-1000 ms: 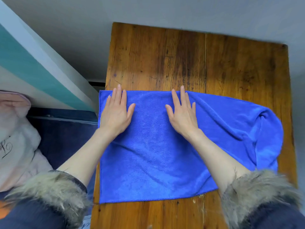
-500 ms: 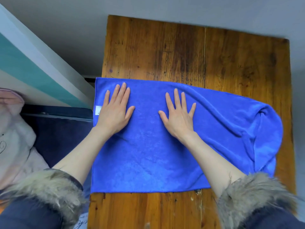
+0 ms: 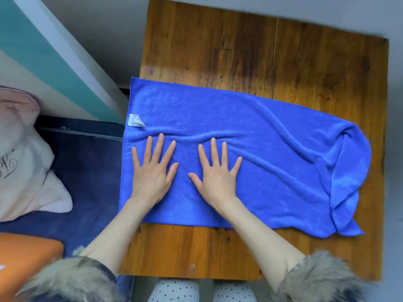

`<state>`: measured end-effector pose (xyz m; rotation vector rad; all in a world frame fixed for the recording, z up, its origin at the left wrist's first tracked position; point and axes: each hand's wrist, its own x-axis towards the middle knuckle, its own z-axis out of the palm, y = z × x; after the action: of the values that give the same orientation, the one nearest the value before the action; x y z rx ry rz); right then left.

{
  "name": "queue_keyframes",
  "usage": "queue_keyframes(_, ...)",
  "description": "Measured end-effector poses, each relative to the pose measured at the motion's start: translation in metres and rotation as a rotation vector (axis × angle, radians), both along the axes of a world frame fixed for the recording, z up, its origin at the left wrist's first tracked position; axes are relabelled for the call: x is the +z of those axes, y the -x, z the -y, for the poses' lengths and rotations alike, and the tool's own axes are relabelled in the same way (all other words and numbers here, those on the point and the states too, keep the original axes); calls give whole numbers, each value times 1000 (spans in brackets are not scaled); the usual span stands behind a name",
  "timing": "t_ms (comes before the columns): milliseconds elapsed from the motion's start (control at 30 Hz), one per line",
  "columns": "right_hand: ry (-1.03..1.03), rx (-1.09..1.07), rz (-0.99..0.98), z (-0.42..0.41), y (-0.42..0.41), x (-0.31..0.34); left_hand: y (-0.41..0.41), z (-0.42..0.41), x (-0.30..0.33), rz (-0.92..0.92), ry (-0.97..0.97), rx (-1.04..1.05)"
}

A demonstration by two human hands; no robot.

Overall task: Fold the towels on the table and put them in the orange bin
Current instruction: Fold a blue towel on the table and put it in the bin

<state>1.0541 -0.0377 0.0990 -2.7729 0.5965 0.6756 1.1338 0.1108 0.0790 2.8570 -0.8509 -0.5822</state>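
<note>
A blue towel (image 3: pixel 272 153) lies spread across the wooden table (image 3: pixel 261 51), its right end bunched and folded over near the table's right edge. A white label shows at its left edge. My left hand (image 3: pixel 151 171) presses flat on the towel's left part, fingers straight and spread. Beside it, my right hand (image 3: pixel 216 173) also lies flat on the cloth with fingers spread. A low ridge of cloth runs just beyond both sets of fingertips. A corner of the orange bin (image 3: pixel 28 260) shows at the lower left.
A pale pink cushion (image 3: pixel 24 162) sits on a dark blue surface (image 3: pixel 87 182) left of the table. A teal and white panel (image 3: pixel 54 62) slants along the upper left. Bare wood lies beyond the towel and along the near edge.
Both hands have slid back toward me over the towel, from its far edge to its near half. The towel lies farther from me, and a ridge has formed ahead of the fingers.
</note>
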Motion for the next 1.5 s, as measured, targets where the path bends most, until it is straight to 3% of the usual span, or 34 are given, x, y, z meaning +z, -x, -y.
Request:
queue_keyframes(200, -119, -20, 38, 11, 4, 15, 7, 13, 15, -17, 81, 80)
queue_keyframes(300, -110, -96, 114, 40, 30, 22, 27, 37, 24, 5, 116, 11)
queue_keyframes(467, -36, -269, 239, 111, 91, 31, 76, 99, 30, -18, 130, -162)
queue_keyframes(667, 45, -478, 242, 197, 158, 36, 133, 175, 34, -45, 123, -247)
queue_keyframes(900, -101, -918, 269, 282, 198, 30, 177, 258, 29, -75, 33, -261)
queue_keyframes(1067, -252, -863, 161, 312, 195, 25, 184, 281, 18, -111, -109, -218)
queue_keyframes(1367, -140, -930, 400, 405, 181, 38, 184, 287, 22, -145, -108, -157)
queue_keyframes(1500, -231, -1001, 350, 407, 191, 29, 190, 294, 28, -140, -33, -120)
